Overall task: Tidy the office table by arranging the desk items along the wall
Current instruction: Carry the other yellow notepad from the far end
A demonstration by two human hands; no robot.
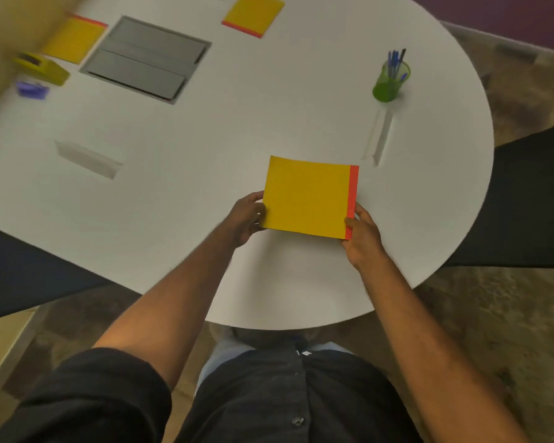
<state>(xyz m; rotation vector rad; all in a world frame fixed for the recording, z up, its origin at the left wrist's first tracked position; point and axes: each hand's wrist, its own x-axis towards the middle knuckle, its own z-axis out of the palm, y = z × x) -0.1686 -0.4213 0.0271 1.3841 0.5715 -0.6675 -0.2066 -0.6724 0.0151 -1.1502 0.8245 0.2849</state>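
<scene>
A yellow notebook with a red spine [307, 196] is held just above the near part of the white round table [237, 139]. My left hand [245, 220] grips its left edge and my right hand [362, 235] pinches its red spine edge at the lower right corner. A second yellow notebook [253, 14] lies at the far side. A third [72, 39] lies by the wall at the far left. A green pen cup [390, 78] with blue pens stands at the right.
A grey cable hatch [144, 59] is set into the tabletop. A yellow-green stapler-like item [42, 67] and a purple item [32, 88] sit near the wall at left. Two white name stands [87, 158] [379, 135] rest on the table. Dark chairs flank it.
</scene>
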